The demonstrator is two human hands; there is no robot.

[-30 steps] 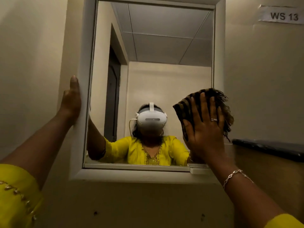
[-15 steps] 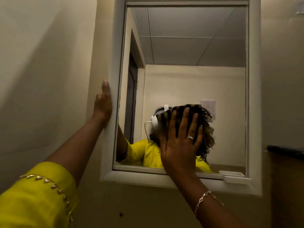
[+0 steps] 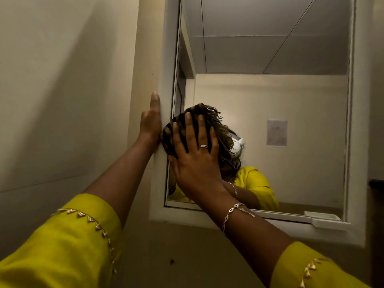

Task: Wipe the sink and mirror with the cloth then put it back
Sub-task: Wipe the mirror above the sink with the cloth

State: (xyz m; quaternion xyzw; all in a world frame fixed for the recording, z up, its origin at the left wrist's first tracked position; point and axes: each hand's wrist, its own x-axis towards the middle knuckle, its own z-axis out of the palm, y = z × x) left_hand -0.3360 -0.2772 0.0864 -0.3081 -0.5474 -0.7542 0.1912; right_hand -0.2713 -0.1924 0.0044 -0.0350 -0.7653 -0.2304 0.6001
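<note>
right hand [image 3: 195, 161] splayed flat, pressing the cloth [image 3: 199, 119] onto the mirror [image 3: 270, 100] at its lower-left edge | left hand [image 3: 150, 123] flat, fingers together, bracing the frame [image 3: 166, 80] | step: mirror wipe; next likely a firm sweep across unwiped glass | small tray [image 3: 324, 218] on frame looks empty; sink unseen

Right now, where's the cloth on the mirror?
In the head view, the cloth is pressed flat under the right hand against the mirror's lower left area, beside the left hand resting on the white frame.
</note>
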